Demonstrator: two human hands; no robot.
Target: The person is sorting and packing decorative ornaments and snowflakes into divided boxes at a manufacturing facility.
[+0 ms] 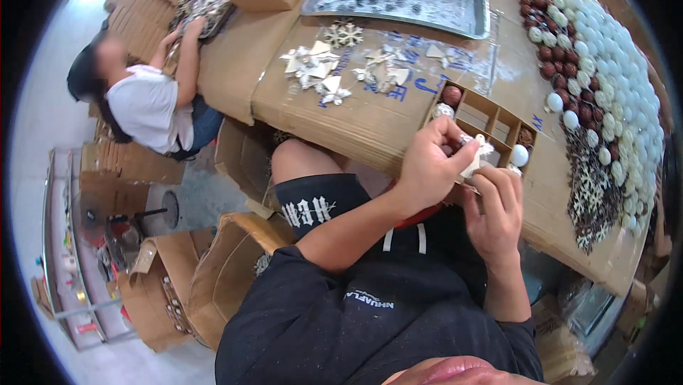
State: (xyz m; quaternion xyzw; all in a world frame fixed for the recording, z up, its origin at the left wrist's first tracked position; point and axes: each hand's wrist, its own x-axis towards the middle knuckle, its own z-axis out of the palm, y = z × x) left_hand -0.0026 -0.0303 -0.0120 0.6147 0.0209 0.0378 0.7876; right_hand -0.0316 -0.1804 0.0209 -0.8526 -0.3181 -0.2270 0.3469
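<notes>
My left hand (434,163) pinches a small white ornament (472,160) with a pale triangular body. My right hand (496,208) has its fingers curled at the ornament's lower end, closed on it too. Both hands are over the near side of a divided cardboard box (508,114) at the table edge. In its compartments lie a dark red ball (452,95), a patterned white ball (443,111), a plain white ball (519,155) and a brown piece (526,135). My hands hide part of the box.
Loose white ornaments (313,66) and a wooden snowflake (343,33) lie on the cardboard-covered table (284,104). Behind is a metal tray (398,23) of small dark pieces. Many balls (612,50) and brown snowflakes (590,186) spread rightward. A person (153,93) works at left; open cartons (228,264) stand beside me.
</notes>
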